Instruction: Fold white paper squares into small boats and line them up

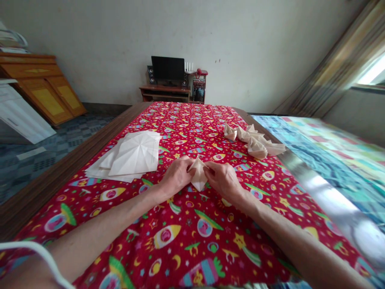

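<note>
A small cream-coloured piece of folded paper (pixel 199 176), diamond-shaped with a point toward me, is held just above the patterned cloth. My left hand (pixel 179 172) pinches its left side and my right hand (pixel 223 176) pinches the right side. The fingertips behind the paper are partly hidden. Left of my hands lies a stack of creased paper sheets (pixel 135 154), the top one showing folds that fan out from a centre. Several finished-looking folded paper shapes (pixel 257 147) with pointed ends sit in a group to the right.
A red cloth (pixel 192 224) printed with rockets and stars covers the long table with a dark wooden edge (pixel 39 204). A bed (pixel 337 160) stands along the right side. Beyond the table are a monitor (pixel 168 68) and a small desk (pixel 165 93). A white cable (pixel 39 249) crosses lower left.
</note>
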`<state>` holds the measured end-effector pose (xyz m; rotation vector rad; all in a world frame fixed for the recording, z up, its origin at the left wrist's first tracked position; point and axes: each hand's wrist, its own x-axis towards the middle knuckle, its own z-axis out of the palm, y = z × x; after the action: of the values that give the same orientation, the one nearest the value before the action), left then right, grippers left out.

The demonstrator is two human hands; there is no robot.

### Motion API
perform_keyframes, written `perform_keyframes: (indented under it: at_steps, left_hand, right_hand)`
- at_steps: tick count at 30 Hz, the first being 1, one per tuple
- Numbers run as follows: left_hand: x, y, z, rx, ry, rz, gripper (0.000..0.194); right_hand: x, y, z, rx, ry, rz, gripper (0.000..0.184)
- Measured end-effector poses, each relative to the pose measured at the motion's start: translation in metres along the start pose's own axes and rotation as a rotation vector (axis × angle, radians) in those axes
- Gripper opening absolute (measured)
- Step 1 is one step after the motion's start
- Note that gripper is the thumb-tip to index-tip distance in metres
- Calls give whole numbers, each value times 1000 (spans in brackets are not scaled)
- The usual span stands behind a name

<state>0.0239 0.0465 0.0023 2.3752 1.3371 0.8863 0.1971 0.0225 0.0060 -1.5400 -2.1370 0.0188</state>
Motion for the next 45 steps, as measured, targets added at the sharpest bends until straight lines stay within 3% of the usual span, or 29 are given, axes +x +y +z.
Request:
perform_keyframes:
  at_steps: [4, 9, 16, 20, 24, 31, 37, 40, 45]
  left_hand:
    - [0, -1, -3, -30, -27, 72, 18]
    - [-3, -4, -4, 83, -86, 84, 20]
    - [-9, -4, -11, 307, -217, 240, 28]
    - [-6, -4, -17, 407, -277, 328, 30]
    - [-7, -6, -23, 471, -304, 395, 33]
    - [-15, -4, -26, 533, -306, 384, 34]
    - [-25, -2, -23, 530, -219, 393, 28]
    - [-28, -3, -21, 469, -196, 422, 24]
    - [-28, -11, -15, 331, -157, 377, 24]
  right_hand:
    - [0, -1, -2, -76, -31, 35, 24]
    - [-2, -1, -4, -170, -81, 26, 26]
    - [-6, 8, -12, -264, -219, -266, 23]
    - [-7, 11, -14, -314, -246, -332, 22]
    - [-9, 12, -13, -350, -225, -353, 22]
    - [-8, 11, -13, -341, -226, -362, 21]
    - [-8, 10, -13, -366, -222, -375, 19]
    - [-10, 11, -13, -364, -157, -418, 20]
    - [-16, 15, -13, -255, 20, -604, 24]
